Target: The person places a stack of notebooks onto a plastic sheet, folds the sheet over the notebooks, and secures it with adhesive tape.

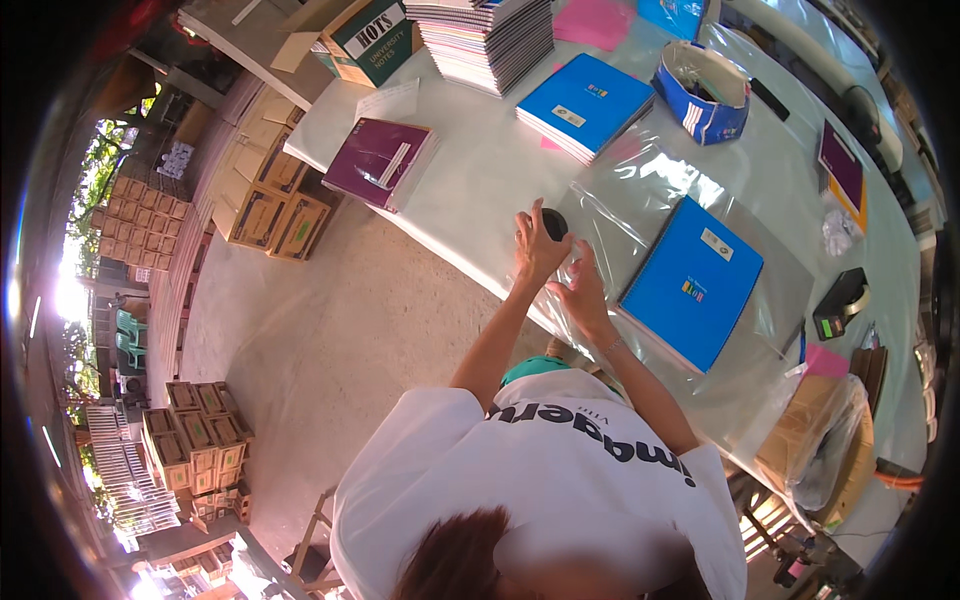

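Observation:
Near the table's front edge, my left hand (538,248) has its fingers curled round the side of a small black round object (553,224); its exact kind does not show. Close beside it, my right hand (583,287) holds nothing, its thumb and fingers apart. To the right of both hands a blue spiral notebook (690,285) lies at a slant on a clear plastic sheet (785,265), which shines and wrinkles toward my hands. Beyond my hands rests a short stack of blue spiral notebooks (585,100).
A purple notebook (380,162) lies at the table's left edge. Behind stand a tall notebook stack (485,50) and a cardboard box (370,45). A blue container (703,110) and a black tape dispenser (842,303) are on the right. Cartons (280,215) sit on the floor.

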